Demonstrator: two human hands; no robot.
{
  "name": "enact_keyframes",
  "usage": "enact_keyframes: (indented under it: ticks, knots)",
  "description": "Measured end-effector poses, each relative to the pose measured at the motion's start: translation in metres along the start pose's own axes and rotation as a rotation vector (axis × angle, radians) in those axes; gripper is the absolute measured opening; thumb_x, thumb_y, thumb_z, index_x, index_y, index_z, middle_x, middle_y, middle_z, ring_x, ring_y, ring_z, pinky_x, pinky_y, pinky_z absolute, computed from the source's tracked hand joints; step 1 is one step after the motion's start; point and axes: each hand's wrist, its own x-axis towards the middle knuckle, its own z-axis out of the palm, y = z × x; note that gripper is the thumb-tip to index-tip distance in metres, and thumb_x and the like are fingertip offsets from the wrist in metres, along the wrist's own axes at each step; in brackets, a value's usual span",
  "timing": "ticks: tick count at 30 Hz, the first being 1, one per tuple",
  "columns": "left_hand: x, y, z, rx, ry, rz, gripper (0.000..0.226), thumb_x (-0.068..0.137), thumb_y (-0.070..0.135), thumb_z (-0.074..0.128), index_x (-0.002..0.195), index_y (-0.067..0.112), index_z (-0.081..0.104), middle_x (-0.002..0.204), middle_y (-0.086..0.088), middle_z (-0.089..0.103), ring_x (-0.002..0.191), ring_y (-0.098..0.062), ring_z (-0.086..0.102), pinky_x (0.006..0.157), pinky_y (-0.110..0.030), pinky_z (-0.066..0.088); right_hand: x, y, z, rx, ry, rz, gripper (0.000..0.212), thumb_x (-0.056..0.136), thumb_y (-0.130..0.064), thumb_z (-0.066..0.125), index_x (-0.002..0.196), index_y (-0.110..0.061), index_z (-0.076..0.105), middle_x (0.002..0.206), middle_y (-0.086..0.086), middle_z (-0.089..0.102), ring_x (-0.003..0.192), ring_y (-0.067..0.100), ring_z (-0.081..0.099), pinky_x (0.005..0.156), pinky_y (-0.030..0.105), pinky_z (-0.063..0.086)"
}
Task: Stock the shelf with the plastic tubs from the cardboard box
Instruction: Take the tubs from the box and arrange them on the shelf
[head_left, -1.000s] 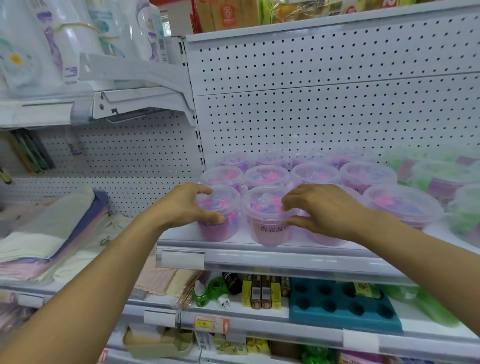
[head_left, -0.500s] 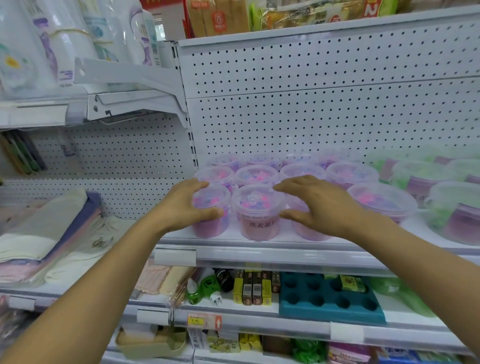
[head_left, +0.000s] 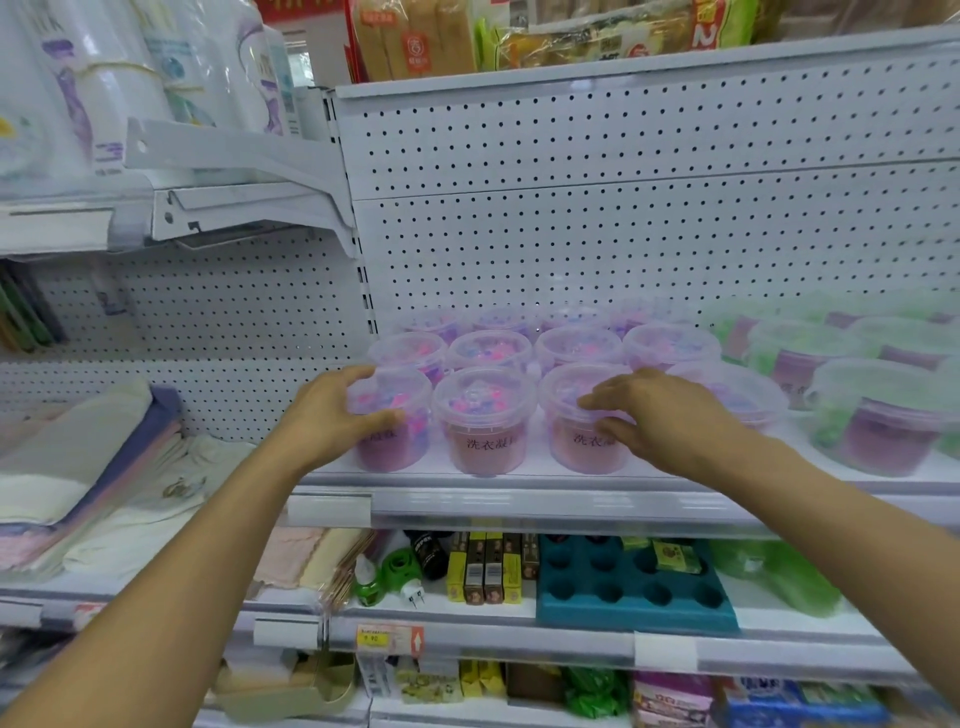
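Now, left hand (head_left: 332, 415): curled round the left-end tub (head_left: 389, 418) of the front row, thumb across its front, fingers over the far side of the lid; the tub is gripped while standing on the shelf (head_left: 519, 506)
Right hand (head_left: 660, 415): laid half-open on the third front tub (head_left: 584, 415), fingers spread over the lid, thumb against the wall; whether it is squeezed cannot be told
Key relation: both tubs lie straight ahead of the hands at shelf-edge level; the middle tub (head_left: 484, 421) stands untouched between them, just beside each; each hand is nearer its own tub
Axis: all tubs upright, lids up, labels facing out
Likely move: judged to be a squaring-up of the front row, a nudge inward or back
In the way: the second row (head_left: 491, 351) stands close behind; little room is left for pushing back
Around: green tubs (head_left: 878, 415) to the right; folded towels (head_left: 88, 467) to the left; a teal tray (head_left: 634, 587) on the shelf below
Cardboard box: not seen
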Motion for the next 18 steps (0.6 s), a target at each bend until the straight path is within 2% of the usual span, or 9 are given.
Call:
enact_keyframes:
  ticks: [5, 8, 11, 14, 16, 18]
  knots:
    - [-0.002, 0.000, -0.001, 0.004, -0.022, 0.004, 0.079, 0.074, 0.052, 0.074, 0.141, 0.022, 0.046, 0.148, -0.001, 0.042, 0.136, -0.023, 0.038, 0.108, -0.042, 0.032, 0.000, -0.001, 0.002, 0.029, -0.012, -0.017, 0.038, 0.095, -0.033, 0.053, 0.132, -0.037, 0.054, 0.136, -0.010, 0.055, 0.122, 0.021, 0.051, 0.091, 0.040, 0.049]
    - [-0.001, 0.005, 0.005, 0.115, 0.021, 0.070, 0.085, 0.072, 0.072, 0.061, 0.140, 0.025, 0.045, 0.148, -0.002, 0.043, 0.137, -0.024, 0.035, 0.112, -0.045, 0.027, -0.007, 0.011, -0.004, 0.151, 0.019, 0.007, 0.045, 0.092, -0.038, 0.058, 0.136, -0.035, 0.050, 0.143, -0.011, 0.048, 0.131, 0.015, 0.042, 0.102, 0.036, 0.041]
    - [-0.008, 0.023, 0.024, 0.237, -0.019, 0.197, 0.103, 0.057, 0.094, 0.035, 0.144, 0.039, 0.036, 0.155, 0.006, 0.030, 0.145, -0.019, 0.018, 0.117, -0.050, 0.012, -0.022, 0.038, -0.016, 0.180, 0.101, 0.112, 0.058, 0.085, -0.045, 0.064, 0.139, -0.035, 0.044, 0.150, -0.003, 0.039, 0.138, 0.019, 0.030, 0.109, 0.040, 0.032]
    - [-0.014, 0.038, 0.045, 0.337, -0.132, 0.224, 0.109, 0.049, 0.099, 0.028, 0.146, 0.049, 0.020, 0.159, 0.015, 0.012, 0.148, -0.018, 0.001, 0.114, -0.060, -0.001, -0.043, 0.071, -0.022, 0.172, 0.020, 0.312, 0.074, 0.076, -0.052, 0.071, 0.142, -0.036, 0.040, 0.155, 0.007, 0.028, 0.142, 0.028, 0.024, 0.111, 0.045, 0.027]
    - [-0.012, 0.041, 0.052, 0.419, -0.133, 0.203, 0.107, 0.049, 0.100, 0.024, 0.145, 0.052, 0.016, 0.159, 0.016, 0.011, 0.148, -0.021, 0.004, 0.110, -0.064, 0.000, -0.057, 0.083, -0.020, 0.224, -0.039, 0.373, 0.072, 0.077, -0.048, 0.073, 0.141, -0.034, 0.043, 0.153, 0.012, 0.031, 0.142, 0.028, 0.027, 0.110, 0.041, 0.027]
    - [-0.010, 0.044, 0.054, 0.473, -0.115, 0.184, 0.103, 0.051, 0.099, 0.019, 0.143, 0.054, 0.021, 0.159, 0.018, 0.014, 0.146, -0.021, 0.012, 0.108, -0.065, 0.004, -0.063, 0.086, -0.012, 0.272, -0.027, 0.379, 0.062, 0.082, -0.042, 0.070, 0.139, -0.033, 0.047, 0.151, 0.010, 0.036, 0.139, 0.025, 0.033, 0.108, 0.037, 0.029]
